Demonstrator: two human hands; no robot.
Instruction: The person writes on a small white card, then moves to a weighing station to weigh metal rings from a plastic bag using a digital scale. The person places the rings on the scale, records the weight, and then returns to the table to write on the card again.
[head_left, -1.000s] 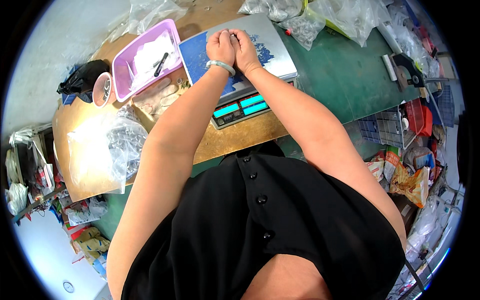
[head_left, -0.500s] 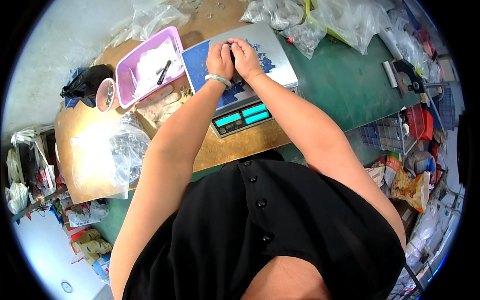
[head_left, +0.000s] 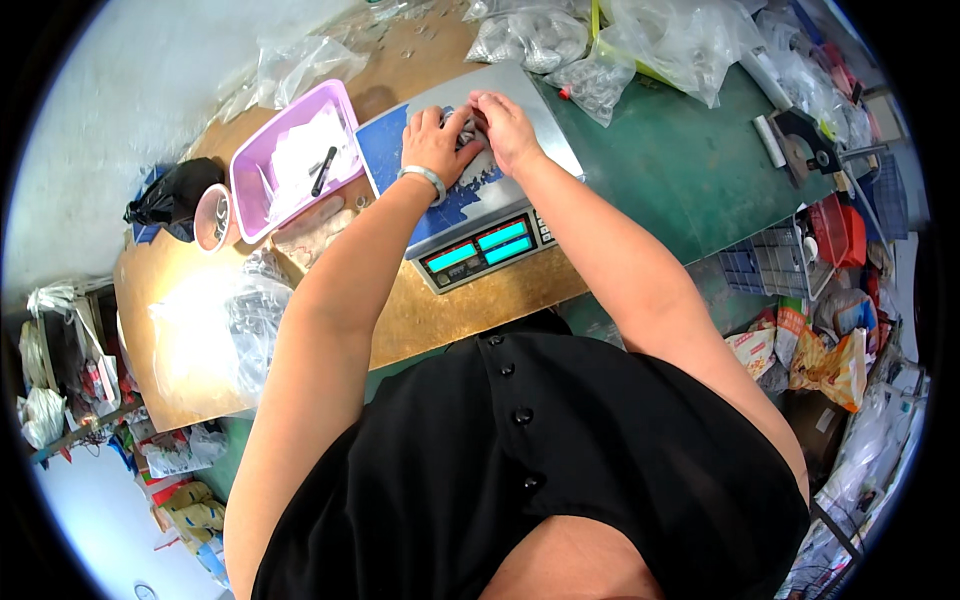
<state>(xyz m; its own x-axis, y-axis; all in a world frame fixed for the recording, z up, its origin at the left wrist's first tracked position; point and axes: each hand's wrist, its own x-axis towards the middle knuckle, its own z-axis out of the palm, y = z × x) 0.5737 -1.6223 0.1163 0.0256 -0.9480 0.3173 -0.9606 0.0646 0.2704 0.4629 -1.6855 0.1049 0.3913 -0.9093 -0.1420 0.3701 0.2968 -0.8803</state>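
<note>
On the metal pan of a digital scale [head_left: 540, 140], with worn blue patches and lit displays, sits a small heap of grey metal pieces [head_left: 464, 130]; their exact kind is too small to tell. My left hand [head_left: 434, 148], with a pale bangle at its wrist, rests against the heap's left side, fingers and thumb apart. Against the right side my right hand [head_left: 510, 132] is cupped, its fingers curled together. What lies inside the right hand's curl is hidden.
Left of the scale stand a pink-purple basin [head_left: 243, 165] with papers and a black marker [head_left: 323, 171], plus a pink cup [head_left: 213, 218]. A clear bag [head_left: 255, 325] lies nearer me. Filled plastic bags [head_left: 530, 40] sit behind the scale. A tape dispenser [head_left: 805, 145] is far right.
My hands were closed together over the pan; they have parted, and the grey pieces now show between them. My left hand has spread its fingers. The whole view has shifted slightly.
</note>
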